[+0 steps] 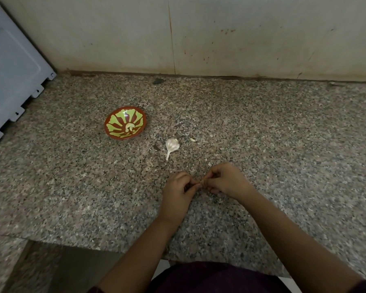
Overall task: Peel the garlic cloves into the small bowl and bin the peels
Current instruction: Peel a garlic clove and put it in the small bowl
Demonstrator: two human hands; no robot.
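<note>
Grip first: left hand [179, 191] and right hand [224, 180] are both curled up with fingertips meeting, pinching one garlic clove [202, 182] between them. It's mostly buried under the fingers, so I can't tell how much skin is on it. The hands sit low over the table [283, 144], nearer the person than the small bowl [125, 122] and off to its right.

The bowl is red-brown with a green leafy pattern and has one pale peeled clove [129, 127] inside. The garlic bulb [172, 145] lies on its side just right of the bowl and a bit nearer, stem pointing at the person. A scrap of peel [192, 140] lies further right of that.

The table is speckled granite, brown-grey. A stained, pale tiled wall [241, 39] rises beyond the bowl. A grey-blue panel [11, 70] leans in to the left of the bowl, and its bottom tabs carry little black arrow marks.

The table's front edge runs nearer than the bowl, with a cut-out corner below the bowl's left side. Right of the bowl it's bare granite all the way across.
</note>
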